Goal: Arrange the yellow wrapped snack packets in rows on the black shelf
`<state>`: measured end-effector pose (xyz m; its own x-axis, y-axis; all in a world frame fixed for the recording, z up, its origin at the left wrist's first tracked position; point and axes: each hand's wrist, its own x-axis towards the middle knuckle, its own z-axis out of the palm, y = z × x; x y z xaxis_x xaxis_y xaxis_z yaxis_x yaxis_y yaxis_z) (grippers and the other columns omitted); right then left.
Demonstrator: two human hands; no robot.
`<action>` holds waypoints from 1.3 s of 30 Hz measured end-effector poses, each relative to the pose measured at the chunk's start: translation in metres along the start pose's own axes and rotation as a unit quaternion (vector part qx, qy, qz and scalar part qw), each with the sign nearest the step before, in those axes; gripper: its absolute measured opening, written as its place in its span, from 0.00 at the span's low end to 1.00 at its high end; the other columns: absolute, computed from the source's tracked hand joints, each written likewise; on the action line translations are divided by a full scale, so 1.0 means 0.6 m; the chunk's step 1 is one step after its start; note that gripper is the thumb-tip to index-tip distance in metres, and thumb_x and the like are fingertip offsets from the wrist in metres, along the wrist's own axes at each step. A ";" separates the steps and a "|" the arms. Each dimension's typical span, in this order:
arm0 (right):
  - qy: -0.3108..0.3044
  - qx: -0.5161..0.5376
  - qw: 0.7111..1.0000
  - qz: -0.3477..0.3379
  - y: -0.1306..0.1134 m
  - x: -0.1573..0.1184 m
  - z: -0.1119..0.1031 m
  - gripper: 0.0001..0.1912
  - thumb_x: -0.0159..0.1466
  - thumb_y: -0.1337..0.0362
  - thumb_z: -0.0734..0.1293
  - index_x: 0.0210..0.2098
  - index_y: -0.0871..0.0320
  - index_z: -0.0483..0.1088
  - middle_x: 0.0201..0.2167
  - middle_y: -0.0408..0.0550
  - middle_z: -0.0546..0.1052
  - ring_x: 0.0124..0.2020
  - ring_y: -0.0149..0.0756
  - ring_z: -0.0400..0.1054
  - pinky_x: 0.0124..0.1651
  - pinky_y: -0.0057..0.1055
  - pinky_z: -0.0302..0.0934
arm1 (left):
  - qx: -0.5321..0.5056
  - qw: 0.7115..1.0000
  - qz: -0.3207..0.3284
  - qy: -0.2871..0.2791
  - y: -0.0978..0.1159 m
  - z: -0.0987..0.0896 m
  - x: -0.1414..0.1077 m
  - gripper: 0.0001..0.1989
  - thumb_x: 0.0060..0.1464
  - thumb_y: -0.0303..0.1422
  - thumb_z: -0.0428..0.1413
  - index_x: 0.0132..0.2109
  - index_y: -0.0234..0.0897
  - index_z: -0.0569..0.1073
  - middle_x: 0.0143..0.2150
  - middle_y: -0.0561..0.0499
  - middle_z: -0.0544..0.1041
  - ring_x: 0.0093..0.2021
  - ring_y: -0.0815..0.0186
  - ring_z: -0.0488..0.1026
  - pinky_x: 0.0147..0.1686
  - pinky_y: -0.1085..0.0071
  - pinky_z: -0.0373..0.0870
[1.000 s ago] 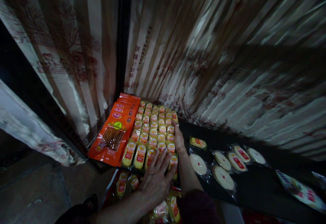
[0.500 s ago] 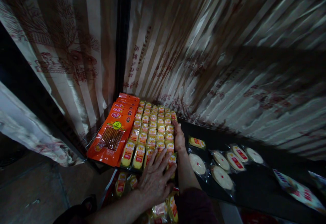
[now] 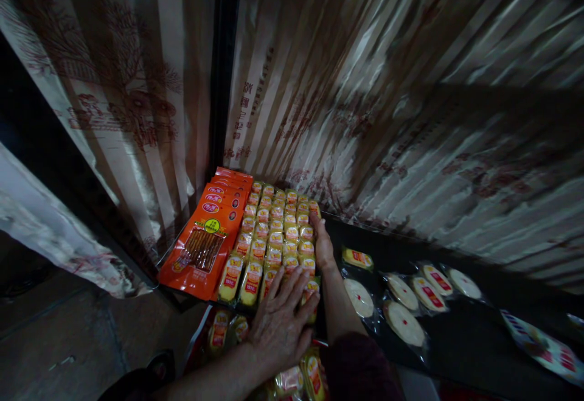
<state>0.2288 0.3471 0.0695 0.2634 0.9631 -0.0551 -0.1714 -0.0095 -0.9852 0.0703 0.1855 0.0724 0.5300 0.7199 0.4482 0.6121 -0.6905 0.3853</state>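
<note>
Rows of small yellow snack cakes (image 3: 276, 237) in clear wrappers with red and orange labels stand packed together on a black shelf (image 3: 460, 334). My left hand (image 3: 281, 313) lies with its fingers stretched over the front packets, covering part of them. Along the right side of the block my right hand (image 3: 323, 244) rests against the cakes, its fingers extended and pointing to the back. Neither hand grips a single packet. Orange bags of brown stick-shaped snacks (image 3: 203, 249) overlap in a stack touching the left of the rows.
Right on the shelf lie a single yellow cake packet (image 3: 358, 258), several round white wrapped cakes (image 3: 405, 323) and a colourful flat bag (image 3: 542, 343). More yellow packets (image 3: 314, 373) sit below the front edge. Printed curtains (image 3: 292, 84) and a dark post (image 3: 225, 66) stand behind.
The view has shifted slightly, so the shelf goods appear a little farther right. Both hands keep their places against the cakes.
</note>
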 end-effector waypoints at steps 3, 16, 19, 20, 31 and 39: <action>-0.012 0.011 1.000 0.011 0.003 0.017 0.003 0.34 0.58 0.40 0.62 0.57 0.54 0.67 0.57 0.46 0.71 0.58 0.44 0.65 0.60 0.41 0.58 | -0.002 1.000 -0.012 -0.003 -0.005 0.001 0.000 0.32 0.55 0.39 0.53 0.65 0.42 0.55 0.72 0.46 0.42 0.70 0.52 0.36 0.66 0.47 0.42; -0.001 -0.018 0.998 -0.068 0.000 0.011 -0.009 0.36 0.61 0.39 0.57 0.58 0.58 0.65 0.62 0.51 0.64 0.64 0.41 0.56 0.66 0.40 0.47 | -0.002 1.000 -0.004 -0.001 -0.008 -0.003 0.000 0.31 0.57 0.39 0.50 0.65 0.39 0.55 0.71 0.43 0.44 0.70 0.54 0.37 0.66 0.49 0.41; 0.042 -0.047 0.993 -0.097 -0.008 -0.017 -0.028 0.36 0.62 0.40 0.55 0.59 0.59 0.63 0.63 0.52 0.63 0.64 0.40 0.55 0.66 0.40 0.47 | 0.000 1.000 0.000 0.012 -0.008 -0.013 -0.003 0.29 0.58 0.38 0.49 0.64 0.38 0.57 0.71 0.42 0.45 0.70 0.54 0.38 0.66 0.50 0.41; 0.055 -0.060 0.990 -0.111 -0.011 -0.030 -0.035 0.37 0.62 0.40 0.55 0.60 0.59 0.62 0.63 0.52 0.62 0.64 0.41 0.55 0.66 0.41 0.47 | 0.001 1.000 -0.003 0.019 -0.009 -0.017 -0.004 0.28 0.58 0.38 0.49 0.64 0.37 0.58 0.71 0.42 0.46 0.70 0.54 0.38 0.66 0.50 0.41; 0.031 -0.284 0.907 -0.308 -0.044 -0.286 0.025 0.27 0.70 0.53 0.49 0.61 0.59 0.60 0.63 0.53 0.62 0.64 0.42 0.55 0.65 0.47 0.48 | -0.030 0.944 -0.261 0.199 -0.037 -0.044 -0.058 0.24 0.63 0.33 0.38 0.65 0.36 0.55 0.71 0.45 0.43 0.71 0.58 0.31 0.67 0.50 0.43; -0.082 -0.336 0.903 -0.255 0.030 -0.396 0.124 0.28 0.70 0.54 0.47 0.61 0.61 0.60 0.63 0.55 0.62 0.66 0.40 0.51 0.66 0.49 0.48 | -0.078 0.925 -0.307 0.208 -0.054 -0.021 -0.098 0.27 0.64 0.39 0.35 0.65 0.31 0.54 0.69 0.39 0.50 0.70 0.59 0.39 0.66 0.51 0.44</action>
<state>0.0927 0.1382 0.0770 -0.0080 0.9145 0.4046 0.5620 0.3387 -0.7546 0.0116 0.1647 0.0436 -0.1827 0.9127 0.3655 0.6138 -0.1845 0.7676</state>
